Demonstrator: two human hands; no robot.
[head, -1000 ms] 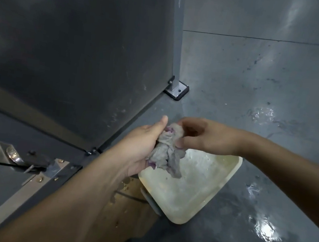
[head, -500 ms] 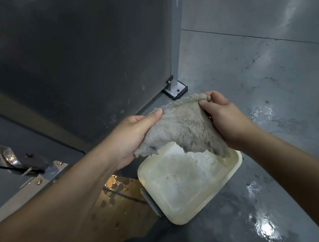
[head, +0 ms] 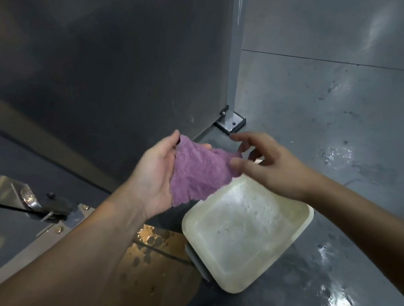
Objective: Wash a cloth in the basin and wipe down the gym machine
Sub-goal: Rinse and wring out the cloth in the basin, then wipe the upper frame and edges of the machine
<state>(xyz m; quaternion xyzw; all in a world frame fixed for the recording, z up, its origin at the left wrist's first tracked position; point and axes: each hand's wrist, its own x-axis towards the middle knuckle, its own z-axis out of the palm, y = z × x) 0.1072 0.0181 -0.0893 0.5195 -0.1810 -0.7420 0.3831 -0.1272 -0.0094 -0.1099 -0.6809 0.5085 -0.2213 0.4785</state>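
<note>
My left hand grips the damp purple terry cloth along its left edge; my right hand pinches its right corner, other fingers spread. It hangs spread above the soapy cream square plastic basin on wet grey floor.

We see a dim, grey-toned scene lit from above. Bright glare spots shine on the wet floor at its right edge and lower right corner. The dark panel at left looks smeared and soft. Straight lines bend near the frame edges from the wide lens.
</note>
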